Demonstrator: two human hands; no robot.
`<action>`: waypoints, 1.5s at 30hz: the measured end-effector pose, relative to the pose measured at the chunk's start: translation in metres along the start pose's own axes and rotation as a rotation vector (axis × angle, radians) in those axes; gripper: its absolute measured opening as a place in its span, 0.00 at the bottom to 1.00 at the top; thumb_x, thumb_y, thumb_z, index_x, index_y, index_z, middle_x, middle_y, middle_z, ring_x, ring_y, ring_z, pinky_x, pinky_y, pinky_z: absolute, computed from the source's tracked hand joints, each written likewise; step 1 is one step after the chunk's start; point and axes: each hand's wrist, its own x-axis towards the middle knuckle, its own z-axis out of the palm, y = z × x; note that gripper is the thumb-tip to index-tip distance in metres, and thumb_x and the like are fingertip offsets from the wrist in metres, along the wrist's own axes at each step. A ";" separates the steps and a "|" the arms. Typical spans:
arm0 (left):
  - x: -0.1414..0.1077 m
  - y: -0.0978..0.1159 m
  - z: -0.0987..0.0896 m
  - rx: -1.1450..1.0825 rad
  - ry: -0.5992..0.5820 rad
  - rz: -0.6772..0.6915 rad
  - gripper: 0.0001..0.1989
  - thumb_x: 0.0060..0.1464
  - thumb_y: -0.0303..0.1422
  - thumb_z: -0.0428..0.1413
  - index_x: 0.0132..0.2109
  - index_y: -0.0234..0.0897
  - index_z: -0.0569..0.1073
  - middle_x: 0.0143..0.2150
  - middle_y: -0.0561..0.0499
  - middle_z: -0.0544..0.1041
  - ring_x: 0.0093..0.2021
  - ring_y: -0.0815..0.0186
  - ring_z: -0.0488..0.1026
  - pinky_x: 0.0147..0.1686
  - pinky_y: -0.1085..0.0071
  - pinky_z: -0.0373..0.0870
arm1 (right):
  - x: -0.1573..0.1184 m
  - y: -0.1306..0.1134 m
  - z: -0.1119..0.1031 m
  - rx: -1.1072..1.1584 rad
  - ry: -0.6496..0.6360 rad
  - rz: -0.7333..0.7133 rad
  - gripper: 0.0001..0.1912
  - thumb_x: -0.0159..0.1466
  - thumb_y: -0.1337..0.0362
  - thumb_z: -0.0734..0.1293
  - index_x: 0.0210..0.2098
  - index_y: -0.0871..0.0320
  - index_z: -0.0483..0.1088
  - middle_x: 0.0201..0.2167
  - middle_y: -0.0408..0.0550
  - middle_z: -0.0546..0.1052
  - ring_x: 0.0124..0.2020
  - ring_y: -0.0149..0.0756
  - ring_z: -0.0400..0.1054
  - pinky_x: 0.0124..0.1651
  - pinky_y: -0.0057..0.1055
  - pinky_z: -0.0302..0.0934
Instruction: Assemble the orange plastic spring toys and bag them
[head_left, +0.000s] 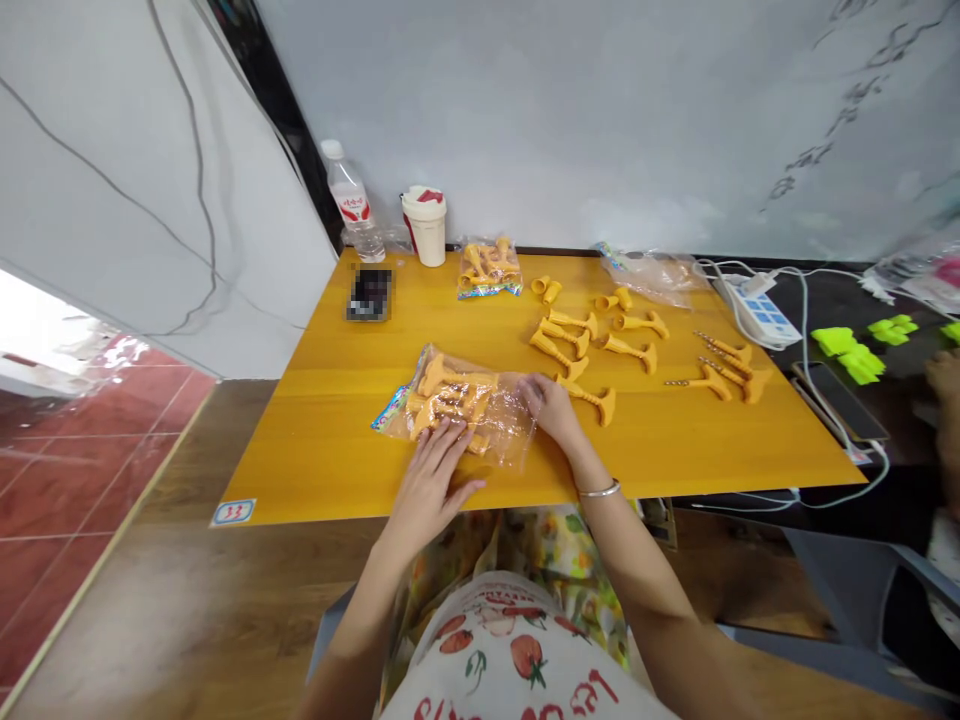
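A clear plastic bag (517, 440) holding several yellow T-handled corkscrews (442, 372) lies near the front middle of the table. My left hand (426, 488) rests on its lower left part, fingers stretched out flat and thumb apart. At the bag's right end, my right hand (553, 408) has its fingers bent closed on the plastic film; the fingertips are partly hidden. Just right of that hand lie several loose yellow corkscrews in their sheaths (592, 400). Farther right are a few corkscrews with bare metal spirals (709, 382). Loose yellow sheaths (551, 291) lie toward the back.
Another filled bag (489, 268) sits at the table's back edge, beside a white cup (426, 225) and a water bottle (352, 205). An opened plastic bag (652, 275) and a power strip (761, 310) with cables are at back right. Another person's hand (943, 375) shows far right.
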 end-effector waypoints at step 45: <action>0.002 0.004 -0.005 -0.040 0.008 -0.033 0.34 0.64 0.46 0.53 0.71 0.42 0.54 0.69 0.42 0.63 0.73 0.52 0.52 0.70 0.47 0.53 | 0.002 -0.002 -0.001 -0.023 -0.026 0.026 0.16 0.65 0.51 0.60 0.27 0.55 0.66 0.21 0.46 0.73 0.23 0.34 0.63 0.32 0.32 0.60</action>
